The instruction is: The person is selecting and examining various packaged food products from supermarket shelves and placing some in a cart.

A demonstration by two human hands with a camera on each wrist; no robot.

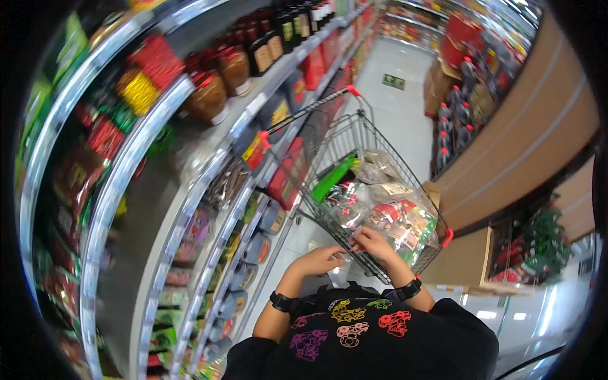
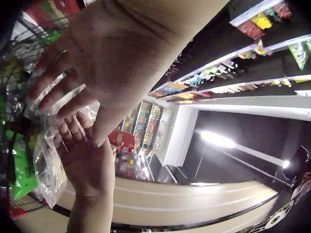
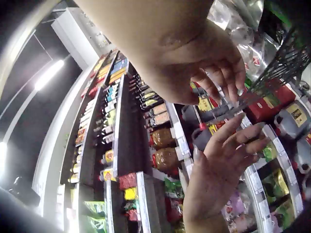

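Both hands are raised over the near end of a wire shopping cart (image 1: 405, 168). The left hand (image 1: 320, 259) hangs in front of the body, its fingers loosely extended, with nothing visible in it. Close beside it, the right hand (image 1: 373, 244) has loosely bent fingers over the cart's near edge; no held object shows. Clear bags of packaged goods (image 1: 399, 218) and a green packet (image 1: 334, 177) lie in the cart. The left wrist view shows the right hand (image 2: 87, 160) beyond the left hand (image 2: 82, 63).
Shelves (image 1: 253, 107) with jars, dark bottles and packets run along the left. A tiled aisle floor (image 1: 396, 101) stretches ahead, with a green floor sign (image 1: 393, 82). On the right stand bottles (image 1: 453, 120), a curved brown panel (image 1: 525, 126) and a cardboard box (image 1: 462, 259).
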